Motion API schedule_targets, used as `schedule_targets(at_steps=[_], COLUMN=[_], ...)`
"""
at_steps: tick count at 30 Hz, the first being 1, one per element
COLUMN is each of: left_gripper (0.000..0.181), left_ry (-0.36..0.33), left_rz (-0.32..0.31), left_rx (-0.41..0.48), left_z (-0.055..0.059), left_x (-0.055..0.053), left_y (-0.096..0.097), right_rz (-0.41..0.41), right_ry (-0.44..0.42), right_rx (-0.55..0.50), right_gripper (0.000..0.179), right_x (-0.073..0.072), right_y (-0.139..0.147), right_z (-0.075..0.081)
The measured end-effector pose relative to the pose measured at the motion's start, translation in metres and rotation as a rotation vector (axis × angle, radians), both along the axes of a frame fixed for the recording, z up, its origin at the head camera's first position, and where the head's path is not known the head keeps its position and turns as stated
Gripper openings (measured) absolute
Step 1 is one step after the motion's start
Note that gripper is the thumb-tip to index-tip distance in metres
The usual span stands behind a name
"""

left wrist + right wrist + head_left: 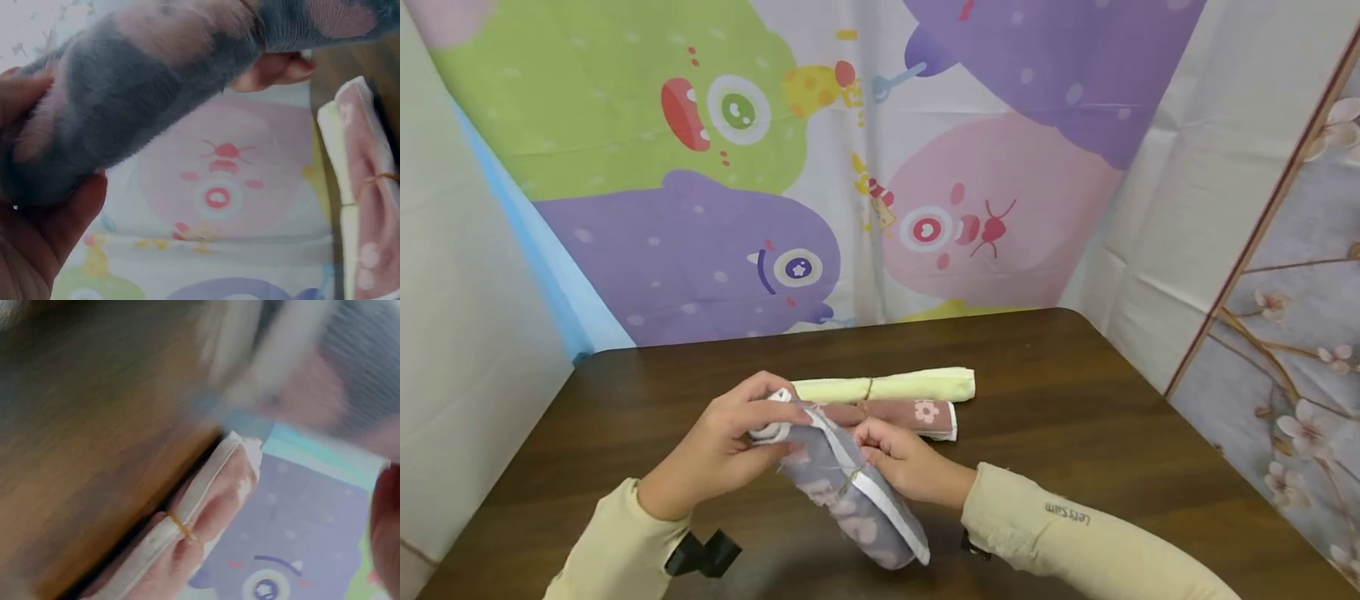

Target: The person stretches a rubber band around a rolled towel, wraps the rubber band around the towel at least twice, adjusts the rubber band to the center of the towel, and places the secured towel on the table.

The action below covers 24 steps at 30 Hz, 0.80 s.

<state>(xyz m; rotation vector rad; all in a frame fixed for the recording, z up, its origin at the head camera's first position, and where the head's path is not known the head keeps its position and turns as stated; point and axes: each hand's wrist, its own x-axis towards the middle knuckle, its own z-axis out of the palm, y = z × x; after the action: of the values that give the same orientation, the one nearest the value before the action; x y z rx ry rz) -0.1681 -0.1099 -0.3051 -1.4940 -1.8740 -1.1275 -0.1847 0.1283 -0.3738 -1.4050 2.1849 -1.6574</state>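
A rolled grey towel [871,521] with pink spots and a white edge is held tilted above the table, a thin tie around its middle. My left hand [730,446] grips its upper end between thumb and fingers; the left wrist view shows the grey roll [150,87] from below. At the tie, my right hand [906,462] pinches with curled fingers beside the roll. Behind the hands lie two more tied rolls: a dusty-pink towel [895,414] with a white flower, and a pale yellow towel [925,385]. Their left ends are hidden by the left hand and grey roll.
The dark brown wooden table [1060,392] has rounded far corners. A cartoon-print curtain [850,275] hangs behind it. White cloth [482,275] hangs at the left, and a blossom-print panel [1292,333] stands at the right.
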Motion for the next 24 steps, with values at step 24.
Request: schedule_targets(at_steps=[24], left_gripper=[0.029], left_ry=[-0.312], left_rz=[0.069], left_rx=[0.060], left_z=[-0.027], left_x=[-0.006], left_y=[0.010], right_rz=[-0.145], right_ry=[1.335], right_rx=[0.309], right_gripper=[0.012], right_x=[0.003], right_y=[-0.009], right_z=[0.014])
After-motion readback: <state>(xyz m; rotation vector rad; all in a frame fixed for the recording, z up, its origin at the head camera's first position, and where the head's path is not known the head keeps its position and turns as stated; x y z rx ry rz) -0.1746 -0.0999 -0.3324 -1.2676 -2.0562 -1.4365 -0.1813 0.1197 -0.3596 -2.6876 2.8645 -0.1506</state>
